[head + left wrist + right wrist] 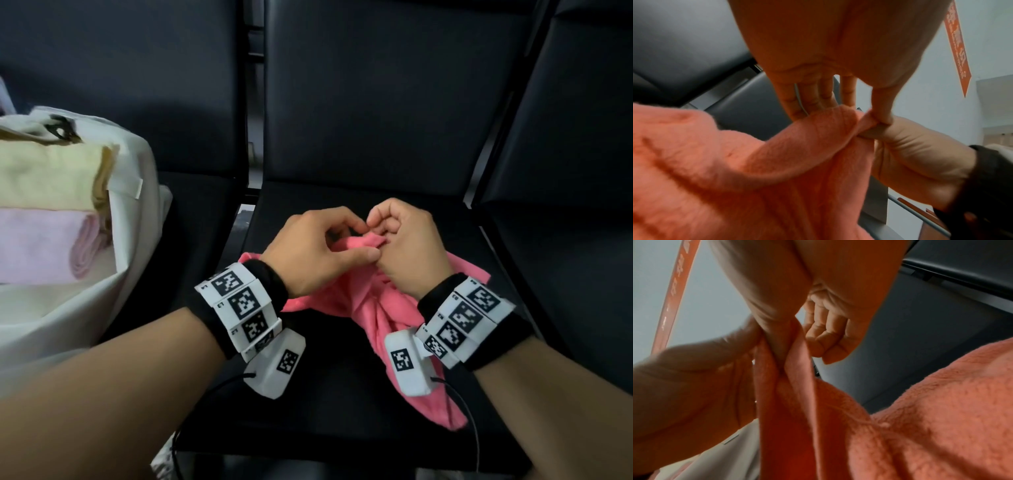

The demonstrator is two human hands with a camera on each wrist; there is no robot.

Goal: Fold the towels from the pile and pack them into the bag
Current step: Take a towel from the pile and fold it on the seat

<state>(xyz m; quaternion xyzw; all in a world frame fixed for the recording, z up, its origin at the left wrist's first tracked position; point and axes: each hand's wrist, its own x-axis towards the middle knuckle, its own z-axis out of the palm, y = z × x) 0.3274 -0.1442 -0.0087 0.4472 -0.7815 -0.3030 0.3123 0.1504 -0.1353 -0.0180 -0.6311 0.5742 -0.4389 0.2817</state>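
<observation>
Two forearms wearing black wristbands (270,284) with coded markers reach over a dark chair seat (342,387), where a crumpled pink towel (346,308) lies bunched under the wrists. Both hands meet at its far edge: the left hand (315,250) pinches a raised fold of the towel between thumb and fingertips, and the right hand (407,243), fingers curled, nips the same edge right beside it, the two grips almost touching. The wrist views show the cloth drawn up into a narrow twisted ridge between the thumbs.

The risk appears to lie in that twist. With both pinches so close on one gathered fold, spreading the hands may open a doubled layer, not a true hem, leaving the towel skewed; a thin pinch may also slip off the plush pile and drop the cloth. The trailing end near the seat's front edge could slide toward the floor.

Further left, a white fabric bag (130,212) gapes on the neighbouring seat, holding a folded yellow towel (48,178) and a folded lilac towel (37,246).
</observation>
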